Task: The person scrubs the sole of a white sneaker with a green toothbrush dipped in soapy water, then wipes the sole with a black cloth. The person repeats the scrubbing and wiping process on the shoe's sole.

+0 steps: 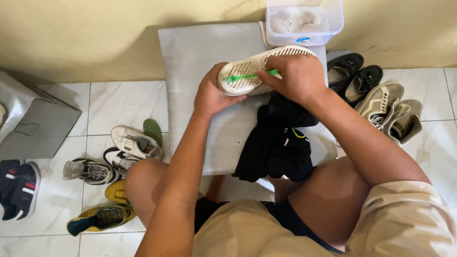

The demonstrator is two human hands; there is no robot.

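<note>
Left hand (212,95) grip wraps around heel end of white shoe (259,71), sole turned up, over grey cushion (190,62). Right hand (297,78) grip pinches green toothbrush (250,75), bristles on sole. Shoe looks light, rubber sole stiff but bendable, probably wet and slippery; best hold at heel and sides. Black cloth (278,143) lies below, soapy water tub (304,19) behind.

— How do the arms lie?
— Both reach forward from bare knees, forearms converging.
— And the hands?
— The left hand (212,95) cups around something, palm inward, fingers curled. The right hand (297,76) is closed in a pinch grip, knuckles up, wrist bent inward.
</note>
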